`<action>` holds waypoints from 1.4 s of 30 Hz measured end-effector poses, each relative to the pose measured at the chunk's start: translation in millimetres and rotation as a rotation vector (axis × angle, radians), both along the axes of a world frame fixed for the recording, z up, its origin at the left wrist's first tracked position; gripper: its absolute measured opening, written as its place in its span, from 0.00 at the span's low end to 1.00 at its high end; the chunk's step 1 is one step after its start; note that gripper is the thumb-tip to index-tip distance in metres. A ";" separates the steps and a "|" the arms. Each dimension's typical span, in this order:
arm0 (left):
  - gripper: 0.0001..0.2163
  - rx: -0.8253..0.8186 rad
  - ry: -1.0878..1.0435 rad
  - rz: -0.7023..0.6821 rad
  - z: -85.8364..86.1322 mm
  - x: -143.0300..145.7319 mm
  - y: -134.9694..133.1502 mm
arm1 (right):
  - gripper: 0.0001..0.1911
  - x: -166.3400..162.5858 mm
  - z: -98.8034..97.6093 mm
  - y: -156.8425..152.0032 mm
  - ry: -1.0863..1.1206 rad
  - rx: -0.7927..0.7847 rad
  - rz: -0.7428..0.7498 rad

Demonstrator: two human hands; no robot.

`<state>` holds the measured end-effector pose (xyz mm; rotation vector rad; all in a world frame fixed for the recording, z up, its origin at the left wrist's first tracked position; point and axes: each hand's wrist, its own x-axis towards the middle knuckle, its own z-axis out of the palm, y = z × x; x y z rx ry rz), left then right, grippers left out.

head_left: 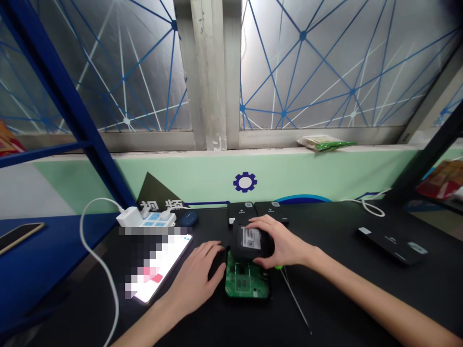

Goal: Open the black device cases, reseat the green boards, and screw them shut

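My right hand (278,241) grips a black plastic cover (237,241) with a white printed label, tilted over the far part of a green circuit board (248,284). The cover hides the board's far end. My left hand (200,270) lies at the board's left side, fingers stretched out and thumb apart. Its fingertips reach the board's upper left corner; whether they touch it I cannot tell. Close to the right of the board lies a thin metal tool (297,302), with a bit of green at its far end, partly under my right hand.
Two black boxes (240,208) stand behind the cover, and a flat black device (392,245) lies at the right. On the left are a lit phone (162,270), a power strip (155,220), a white cable (108,270) and a round dark blue case (188,219).
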<state>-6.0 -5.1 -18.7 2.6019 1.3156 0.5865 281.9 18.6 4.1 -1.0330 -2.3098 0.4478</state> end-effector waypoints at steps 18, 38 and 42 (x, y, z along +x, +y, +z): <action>0.11 -0.042 -0.008 0.006 8.2 2.9 -3.7 | 0.37 -43.0 -20.5 89.9 -0.068 0.157 0.001; 0.12 -0.023 -0.018 -0.015 2.8 0.7 -1.3 | 0.04 -21.0 11.8 19.7 -0.149 0.134 -0.014; 0.12 -0.029 -0.026 -0.018 2.7 0.9 -0.8 | 0.05 -19.5 24.6 -5.8 -0.370 -0.026 0.018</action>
